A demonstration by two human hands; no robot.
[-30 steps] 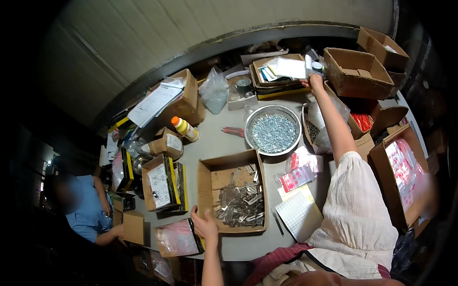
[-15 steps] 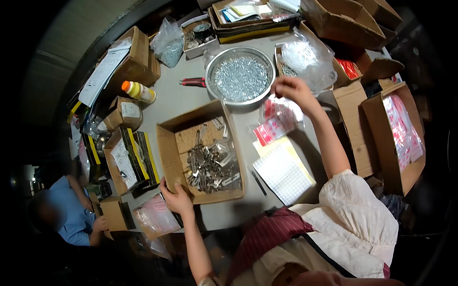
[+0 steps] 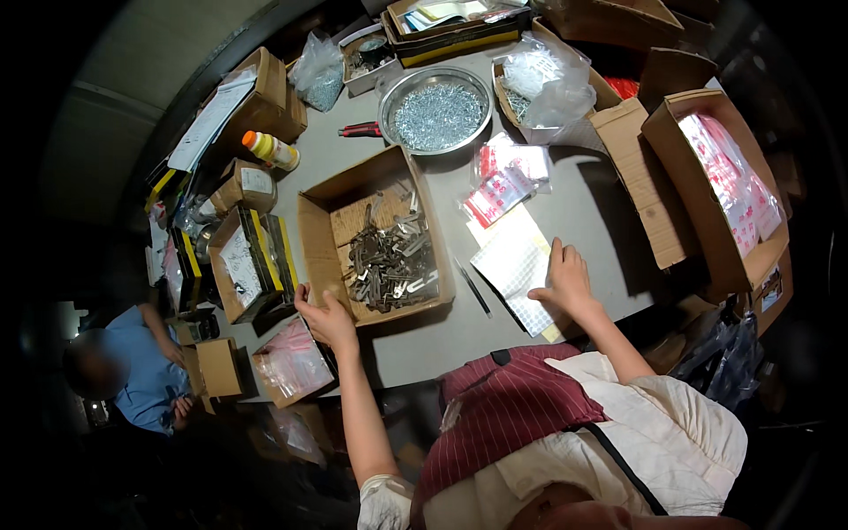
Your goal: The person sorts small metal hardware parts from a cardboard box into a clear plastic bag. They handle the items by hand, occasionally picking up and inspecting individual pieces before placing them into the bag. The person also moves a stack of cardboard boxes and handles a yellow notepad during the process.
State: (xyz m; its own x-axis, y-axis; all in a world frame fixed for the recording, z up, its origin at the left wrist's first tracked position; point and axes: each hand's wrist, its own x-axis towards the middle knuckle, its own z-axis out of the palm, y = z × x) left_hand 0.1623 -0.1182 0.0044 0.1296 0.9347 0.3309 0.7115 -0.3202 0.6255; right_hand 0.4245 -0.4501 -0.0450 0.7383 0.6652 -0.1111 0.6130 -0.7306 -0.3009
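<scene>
My left hand (image 3: 330,322) grips the near left corner of an open cardboard box (image 3: 314,231), with its fingers along the outer wall. Inside the box lies a loose heap of small metal clip-like parts (image 3: 393,263). My right hand (image 3: 568,284) rests on a sheet of white round stickers (image 3: 512,265), thumb and fingers apart, holding nothing. A yellow sheet (image 3: 527,223) shows under it. Between box and sheets lies a dark pen (image 3: 475,290). Beyond the sheets are red-and-white plastic bags (image 3: 500,192).
A round metal pan (image 3: 488,88) of small shiny pieces stands at the back, beside a red-black utility knife (image 3: 360,130). To the right is a carton of printed bags (image 3: 720,177). A yellow bottle (image 3: 272,150) lies left. Another person (image 3: 146,367) sits at far left.
My right hand has come back from beside the metal pan to the sticker sheet, and its fingers have spread. My left hand stays on the box. The whole view has shifted slightly.
</scene>
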